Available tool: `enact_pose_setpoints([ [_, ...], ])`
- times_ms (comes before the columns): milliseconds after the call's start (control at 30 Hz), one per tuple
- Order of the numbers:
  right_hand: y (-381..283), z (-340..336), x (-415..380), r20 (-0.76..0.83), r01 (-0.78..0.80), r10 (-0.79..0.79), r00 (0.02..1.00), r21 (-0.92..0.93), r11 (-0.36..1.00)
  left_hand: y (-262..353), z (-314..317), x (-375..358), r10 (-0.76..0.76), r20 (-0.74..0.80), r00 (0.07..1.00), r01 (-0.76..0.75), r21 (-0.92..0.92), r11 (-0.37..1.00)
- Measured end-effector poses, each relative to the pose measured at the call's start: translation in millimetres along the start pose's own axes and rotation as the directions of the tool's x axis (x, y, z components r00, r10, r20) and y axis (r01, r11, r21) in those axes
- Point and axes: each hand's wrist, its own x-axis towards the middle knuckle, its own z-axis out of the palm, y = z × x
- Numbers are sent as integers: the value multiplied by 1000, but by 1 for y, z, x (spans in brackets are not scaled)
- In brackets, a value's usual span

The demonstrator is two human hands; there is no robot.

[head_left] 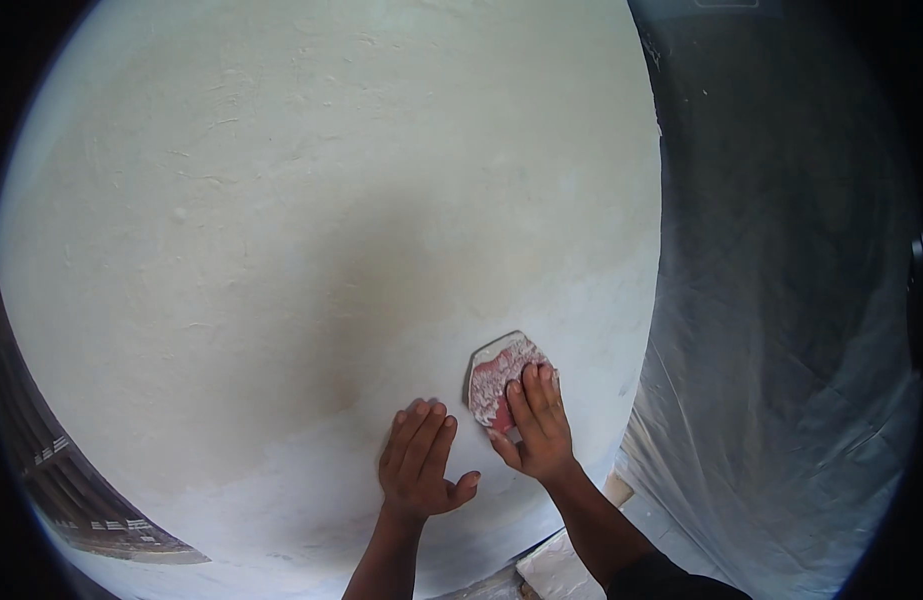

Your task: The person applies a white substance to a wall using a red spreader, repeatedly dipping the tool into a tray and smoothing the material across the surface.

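Note:
A large off-white surface (281, 200) with small rough marks fills most of the view, paler toward its lower part. Flat against it, right of the lower centre, lies a red pad (493, 385) with whitish smears and a pale edge. My right hand (538, 420) presses on the pad's right side, its fingers over it and its thumb at the lower edge. To the left, my left hand (421, 465) rests palm down on the bare surface, thumb spread out to the right, holding nothing. The two hands are apart.
Translucent plastic sheeting (781, 400) hangs along the right side, past the surface's edge. Dark slatted material (66, 470) shows at the lower left. A pale, crumpled piece (559, 568) lies at the bottom, below my right forearm.

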Motion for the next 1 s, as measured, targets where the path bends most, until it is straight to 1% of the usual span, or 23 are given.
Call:
enact_pose_setpoints([
  [133,-15,-21,-23,-20,-32,32,999,38,999,1,2,2,-27,-45,999,24,-63,998],
  [200,-23,-38,-34,-102,-120,139,985,175,977,6,2,-2,-72,-38,997,67,-138,988],
  [233,-30,-48,-35,-162,-152,175,971,142,978,11,2,-8,-104,-48,993,92,-210,973],
  [267,-35,-55,-44,-139,-173,191,972,136,976,19,1,-18,-123,-30,992,113,-225,968],
  [333,-47,-66,-65,-143,-436,550,823,462,772,36,-3,-40,-281,-11,960,261,-341,903],
  [367,-48,-65,-79,-153,-520,658,737,493,698,46,-3,-54,-297,10,955,280,-358,891],
  [400,-53,-71,-84,-140,-547,671,728,472,691,58,-2,-70,-406,52,913,388,-426,817],
  [433,-56,-76,-85,-23,-656,828,561,598,461,71,-2,-86,-509,106,854,492,-483,724],
  [467,-62,-81,-88,113,-705,923,367,681,197,83,-4,-102,-526,135,840,517,-495,699],
  [500,-60,-86,-100,211,-707,935,285,705,56,98,-3,-117,-626,222,748,627,-544,557],
  [533,-60,-92,-106,218,-735,942,255,677,43,111,-3,-131,-704,312,638,717,-572,397],
  [567,-64,-99,-111,296,-718,942,161,690,-94,122,-6,-149,-727,386,568,776,-546,317],
  [600,-70,-104,-118,376,-686,925,57,688,-238,132,-11,-164,-733,418,536,798,-533,279],
  [667,-75,-108,-143,400,-707,917,-14,644,-292,153,-16,-197,-782,557,281,894,-448,3],
  [700,-36,-111,-174,456,-715,885,-98,586,-381,175,12,-213,-771,613,174,941,-335,-54],
  [733,-42,-115,-194,465,-734,874,-141,543,-407,188,9,-240,-766,628,138,949,-305,-78],
  [800,-45,-117,-217,470,-743,863,-183,509,-435,195,12,-261,-770,638,-3,946,-249,-210],
  [833,-27,-105,-246,473,-805,849,-236,393,-444,200,17,-276,-740,657,-142,941,-142,-307],
  [867,-18,-101,-275,463,-854,842,-277,283,-437,210,22,-299,-733,648,-204,933,-99,-347],
  [900,-18,-110,-298,411,-883,862,-297,226,-412,226,27,-324,-649,669,-362,852,-44,-521],
  [933,-18,-134,-337,403,-875,854,-330,207,-436,256,27,-340,-534,676,-508,740,24,-673],
  [967,-25,-135,-362,385,-939,865,-320,-7,-344,259,16,-356,-466,693,-550,708,90,-701],
  [1000,-22,-136,-389,380,-943,870,-313,-234,-237,265,13,-366,-462,686,-562,701,99,-706],
])
